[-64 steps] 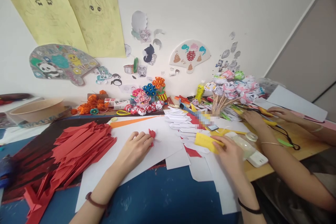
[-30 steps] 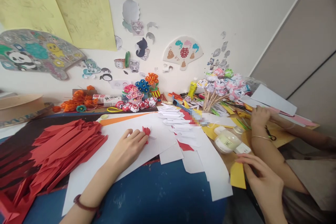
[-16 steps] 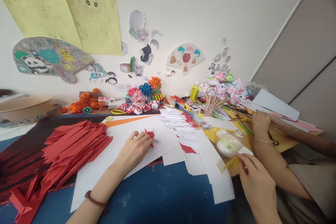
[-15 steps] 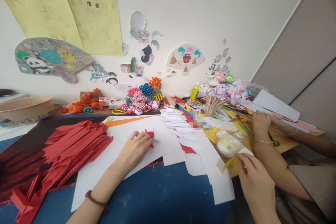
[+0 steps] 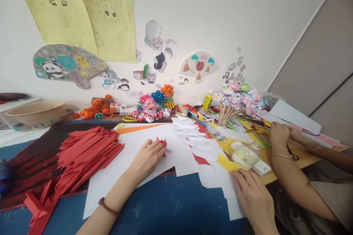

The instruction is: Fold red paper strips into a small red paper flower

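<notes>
Red fold (image 5: 163, 142) could crush or slip if left hand (image 5: 149, 158) pinches too hard or eases off. Yellow paper (image 5: 229, 163) may snag bottle (image 5: 246, 156) or white strips (image 5: 188, 129); tight spacing would cause it. Red fold sits in left fingertips, poking out right of them, over white sheet (image 5: 176, 159). Right hand (image 5: 253, 192) pinches yellow paper's near right end, rest sticks out left. Red strips (image 5: 89, 158) heap left of both hands.

Small red piece (image 5: 162, 142) — partly behind left hand (image 5: 147, 157) | blue object (image 5: 3, 177) — cut by left edge
</notes>
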Motion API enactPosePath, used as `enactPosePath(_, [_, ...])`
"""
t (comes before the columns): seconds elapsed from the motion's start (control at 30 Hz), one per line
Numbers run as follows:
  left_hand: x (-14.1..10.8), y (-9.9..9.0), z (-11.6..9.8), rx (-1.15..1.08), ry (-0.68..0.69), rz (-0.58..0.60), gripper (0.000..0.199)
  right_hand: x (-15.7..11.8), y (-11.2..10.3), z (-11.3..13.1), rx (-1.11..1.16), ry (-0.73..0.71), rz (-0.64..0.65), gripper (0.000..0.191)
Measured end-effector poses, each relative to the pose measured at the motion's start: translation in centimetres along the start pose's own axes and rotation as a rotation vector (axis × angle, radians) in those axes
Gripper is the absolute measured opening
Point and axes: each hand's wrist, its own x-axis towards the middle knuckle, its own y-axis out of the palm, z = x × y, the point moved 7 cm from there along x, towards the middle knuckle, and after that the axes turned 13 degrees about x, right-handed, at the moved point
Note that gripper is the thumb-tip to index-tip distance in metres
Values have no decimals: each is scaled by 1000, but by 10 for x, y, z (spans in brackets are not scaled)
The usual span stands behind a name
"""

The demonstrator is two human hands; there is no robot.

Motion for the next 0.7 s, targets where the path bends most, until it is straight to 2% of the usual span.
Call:
enactPosePath(0.13, [-1, -1, 1, 1, -9, -3, 23, 5, 13, 0, 20, 5, 88, 32])
enactPosePath(0.33, [-2, -2, 2, -15, -8, -6, 22, 28, 27, -3, 34, 72, 185, 31])
enactPosePath(0.5, [-1, -1, 2, -17, -13, -6, 22, 40, 38, -8, 138, 163, 192, 34])
enactPosePath(0.7, [-1, 0, 1, -11, -2, -2, 23, 40, 49, -13, 249, 321, 229, 36])
